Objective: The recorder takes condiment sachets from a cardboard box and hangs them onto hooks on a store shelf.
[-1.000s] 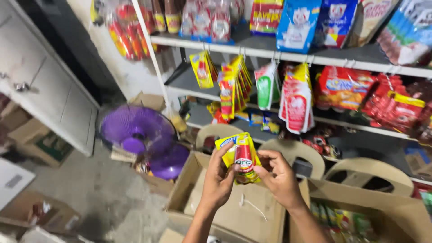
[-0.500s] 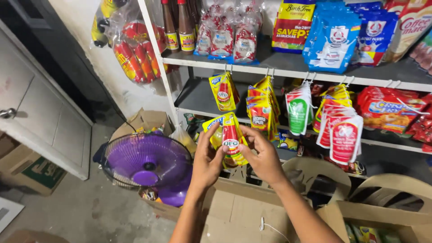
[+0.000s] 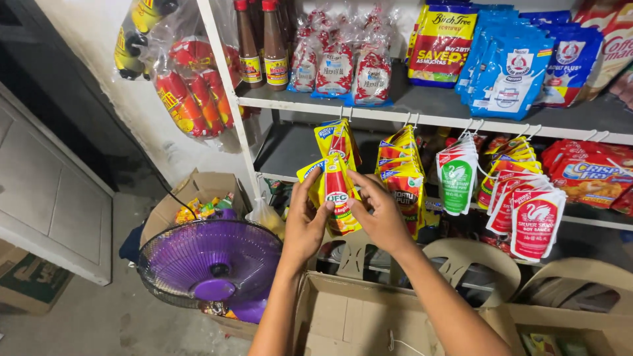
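Observation:
My left hand and my right hand together hold a small stack of yellow and red sauce sachets, raised in front of a white shelf rack. The left hand grips the stack's left edge and the right hand its right edge. Just above the stack, more yellow sachets of the same kind hang from a hook under the upper shelf. To the right hang other yellow sachets, a green and white pouch and red and white pouches.
A purple fan stands at lower left beside an open cardboard box. Another open cardboard box lies under my forearms. Beige plastic chair backs stand below the shelves. Sauce bottles and blue pouches sit on the top shelf.
Both hands have lifted the sachet stack up and closer to the hanging yellow sachets on the rack. The view has moved nearer to the shelves.

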